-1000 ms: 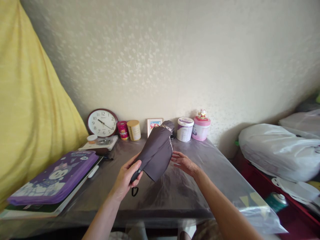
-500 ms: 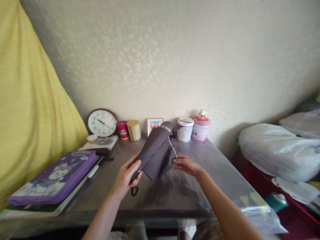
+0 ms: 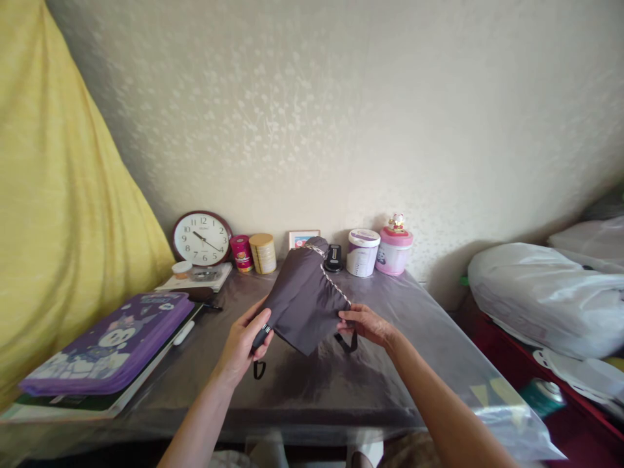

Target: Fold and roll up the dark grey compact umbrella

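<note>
A dark grey folding umbrella (image 3: pixel 305 296) is held above the table, its loose canopy folded and slanting up toward the wall. My left hand (image 3: pixel 246 338) is closed around its black handle (image 3: pixel 262 337), from which a small wrist loop (image 3: pixel 259 370) dangles. At the canopy's right edge, my right hand (image 3: pixel 365 323) pinches the fabric beside the patterned trim (image 3: pixel 334 281). A black strap (image 3: pixel 347 342) hangs in a bend just under the right fingers.
Along the wall stand a clock (image 3: pixel 203 238), a pink can (image 3: pixel 241 253), a yellow can (image 3: pixel 263 253), a picture frame (image 3: pixel 303 238) and two tubs (image 3: pixel 363 252). A purple folder (image 3: pixel 107 344) lies left. Plastic bags (image 3: pixel 541 296) bulge beyond the table's right side.
The canopy has swung slightly lower and its right edge is drawn out to the right. The black strap under my right hand and a black object behind the umbrella have come into view.
</note>
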`<control>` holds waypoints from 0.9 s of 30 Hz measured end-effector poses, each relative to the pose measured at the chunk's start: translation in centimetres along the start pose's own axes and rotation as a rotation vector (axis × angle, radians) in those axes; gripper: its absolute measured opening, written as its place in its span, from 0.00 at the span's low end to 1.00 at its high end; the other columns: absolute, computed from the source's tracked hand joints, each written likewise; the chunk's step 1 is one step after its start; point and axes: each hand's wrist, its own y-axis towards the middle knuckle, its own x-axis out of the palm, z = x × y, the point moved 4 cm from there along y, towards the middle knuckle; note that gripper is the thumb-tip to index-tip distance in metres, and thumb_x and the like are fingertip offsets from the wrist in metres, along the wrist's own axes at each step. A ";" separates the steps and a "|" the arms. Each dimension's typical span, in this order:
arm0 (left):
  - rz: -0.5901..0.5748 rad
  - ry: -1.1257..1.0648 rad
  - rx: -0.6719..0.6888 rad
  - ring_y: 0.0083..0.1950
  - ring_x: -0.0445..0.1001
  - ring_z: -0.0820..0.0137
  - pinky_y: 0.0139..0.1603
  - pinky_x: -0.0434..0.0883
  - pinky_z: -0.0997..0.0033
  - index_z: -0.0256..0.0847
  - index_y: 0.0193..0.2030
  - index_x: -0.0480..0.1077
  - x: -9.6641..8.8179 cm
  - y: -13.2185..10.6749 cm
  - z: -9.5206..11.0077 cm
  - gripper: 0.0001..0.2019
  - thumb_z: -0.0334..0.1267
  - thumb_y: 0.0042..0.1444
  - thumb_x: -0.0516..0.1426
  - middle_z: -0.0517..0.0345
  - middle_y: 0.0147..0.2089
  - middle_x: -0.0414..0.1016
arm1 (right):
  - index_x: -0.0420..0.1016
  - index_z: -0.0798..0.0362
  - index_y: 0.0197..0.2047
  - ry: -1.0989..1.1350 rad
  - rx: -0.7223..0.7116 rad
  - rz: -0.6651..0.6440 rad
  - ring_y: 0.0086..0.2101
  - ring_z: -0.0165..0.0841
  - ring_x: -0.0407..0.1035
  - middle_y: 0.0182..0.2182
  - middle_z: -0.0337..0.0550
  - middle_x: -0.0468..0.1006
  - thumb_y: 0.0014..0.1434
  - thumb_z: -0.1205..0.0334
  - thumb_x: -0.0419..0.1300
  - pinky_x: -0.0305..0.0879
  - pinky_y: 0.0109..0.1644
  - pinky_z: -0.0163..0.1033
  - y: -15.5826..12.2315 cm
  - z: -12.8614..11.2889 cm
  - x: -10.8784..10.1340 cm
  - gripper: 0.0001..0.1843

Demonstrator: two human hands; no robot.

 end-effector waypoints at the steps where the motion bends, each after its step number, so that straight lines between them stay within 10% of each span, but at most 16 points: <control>1: -0.002 0.003 0.002 0.12 0.52 0.83 0.13 0.48 0.85 0.41 0.60 0.55 0.0 0.0 0.0 0.31 0.48 0.50 0.55 0.69 0.15 0.61 | 0.69 0.57 0.28 -0.009 0.017 0.007 0.26 0.28 0.71 0.22 0.37 0.73 0.44 0.65 0.66 0.70 0.36 0.37 -0.1 0.0 0.1 0.10; 17: 0.029 0.341 -0.017 0.10 0.54 0.81 0.09 0.51 0.84 0.41 0.61 0.55 0.0 0.5 -1.1 0.31 0.50 0.51 0.54 0.68 0.14 0.62 | 0.68 0.58 0.20 -0.145 -0.143 -0.074 0.12 0.19 0.54 0.12 0.34 0.65 0.52 0.52 0.58 0.57 0.16 0.26 -2.5 -4.8 3.6 0.18; 27: -0.088 0.533 -0.002 0.12 0.56 0.79 0.11 0.55 0.82 0.39 0.59 0.60 2.4 -0.1 -2.8 0.29 0.52 0.54 0.49 0.68 0.14 0.60 | 0.67 0.56 0.28 0.087 -0.133 0.078 0.13 0.20 0.59 0.27 0.42 0.79 0.54 0.61 0.58 0.59 0.13 0.24 -1.2 -4.8 3.7 0.08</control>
